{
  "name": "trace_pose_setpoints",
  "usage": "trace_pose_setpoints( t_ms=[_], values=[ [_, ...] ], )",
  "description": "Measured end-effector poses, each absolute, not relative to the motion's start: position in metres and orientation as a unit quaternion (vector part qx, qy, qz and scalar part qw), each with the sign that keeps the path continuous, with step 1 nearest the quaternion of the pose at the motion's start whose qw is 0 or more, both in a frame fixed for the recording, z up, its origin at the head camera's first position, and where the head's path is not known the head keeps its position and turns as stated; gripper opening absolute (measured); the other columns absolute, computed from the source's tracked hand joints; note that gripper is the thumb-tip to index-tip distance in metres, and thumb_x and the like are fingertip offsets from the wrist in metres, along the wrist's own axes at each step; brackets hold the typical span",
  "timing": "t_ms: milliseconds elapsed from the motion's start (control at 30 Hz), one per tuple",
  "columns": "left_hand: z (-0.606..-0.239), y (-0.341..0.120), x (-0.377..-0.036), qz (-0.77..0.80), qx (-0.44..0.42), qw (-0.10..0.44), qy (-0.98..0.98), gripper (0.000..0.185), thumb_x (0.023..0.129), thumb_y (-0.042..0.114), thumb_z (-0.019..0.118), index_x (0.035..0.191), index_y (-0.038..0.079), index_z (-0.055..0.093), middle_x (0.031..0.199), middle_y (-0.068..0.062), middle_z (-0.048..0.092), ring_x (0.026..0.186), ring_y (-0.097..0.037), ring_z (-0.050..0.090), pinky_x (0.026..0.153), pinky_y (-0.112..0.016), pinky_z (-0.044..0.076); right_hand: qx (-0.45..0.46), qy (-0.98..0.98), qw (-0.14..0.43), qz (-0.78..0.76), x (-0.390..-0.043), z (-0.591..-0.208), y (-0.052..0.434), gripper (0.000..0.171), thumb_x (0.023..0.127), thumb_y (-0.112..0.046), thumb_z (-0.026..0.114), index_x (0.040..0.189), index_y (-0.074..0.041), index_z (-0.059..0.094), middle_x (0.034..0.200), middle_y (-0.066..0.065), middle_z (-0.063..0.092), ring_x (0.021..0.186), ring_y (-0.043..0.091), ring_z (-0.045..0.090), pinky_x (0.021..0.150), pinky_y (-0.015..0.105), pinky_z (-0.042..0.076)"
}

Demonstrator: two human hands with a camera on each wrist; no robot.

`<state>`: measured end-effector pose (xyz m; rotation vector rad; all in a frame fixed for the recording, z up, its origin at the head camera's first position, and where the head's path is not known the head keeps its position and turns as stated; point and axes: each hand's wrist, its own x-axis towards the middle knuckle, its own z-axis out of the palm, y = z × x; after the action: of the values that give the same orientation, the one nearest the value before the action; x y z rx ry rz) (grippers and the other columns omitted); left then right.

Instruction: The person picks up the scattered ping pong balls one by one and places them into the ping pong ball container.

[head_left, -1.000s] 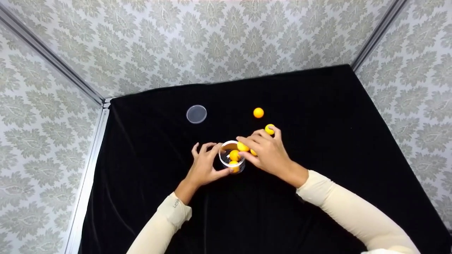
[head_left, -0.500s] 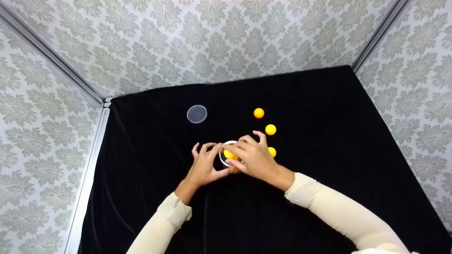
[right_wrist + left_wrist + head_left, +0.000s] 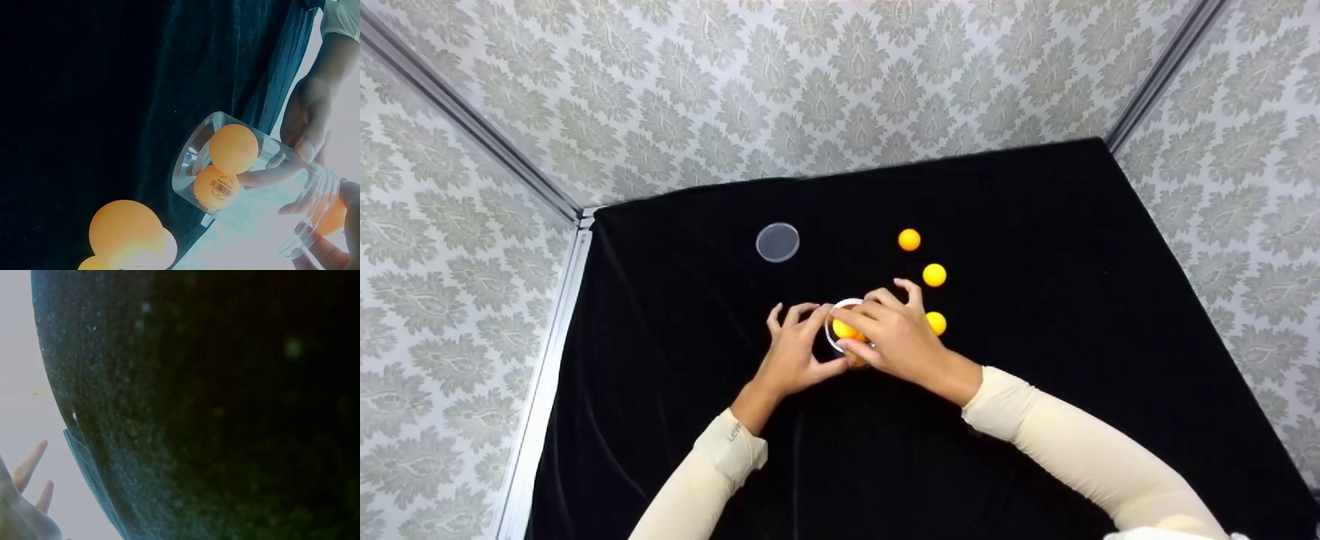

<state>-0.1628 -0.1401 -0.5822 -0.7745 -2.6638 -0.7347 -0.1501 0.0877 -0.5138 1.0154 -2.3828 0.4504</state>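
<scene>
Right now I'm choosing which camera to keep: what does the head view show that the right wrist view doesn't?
Only the head view shows the round clear lid lying apart, the three loose orange balls in a row, and both sleeves.

Only the right wrist view shows the barcode sticker on a ball inside the jar.

Both show the clear jar, the left hand holding it, and the black cloth.

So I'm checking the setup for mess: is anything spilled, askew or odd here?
Nothing looks spilled or damaged. The jar stands upright between both hands, with orange balls inside. Three balls lie loose on the black cloth beside it, and the lid lies apart, further back to the left.
</scene>
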Motion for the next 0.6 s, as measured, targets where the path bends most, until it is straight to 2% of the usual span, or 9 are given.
trace_pose_setpoints(
  t_ms=[600],
  values=[
    [-0.5835, -0.1403, -0.1631, -0.255, -0.272, 0.144, -0.917, 0.087, 0.075, 0.071, 0.073, 0.141, 0.017, 0.057, 0.130, -0.002, 0.067, 0.127, -0.025, 0.053, 0.109, -0.074, 0.021, 0.370, -0.878, 0.251, 0.169, -0.1500, -0.5150, 0.0878, 0.045, 0.093, -0.046, 0.070, 0.133, -0.025, 0.069, 0.105, -0.002, 0.077, 0.103, 0.020, 0.065, 0.104, 0.066, 0.036]
  ],
)
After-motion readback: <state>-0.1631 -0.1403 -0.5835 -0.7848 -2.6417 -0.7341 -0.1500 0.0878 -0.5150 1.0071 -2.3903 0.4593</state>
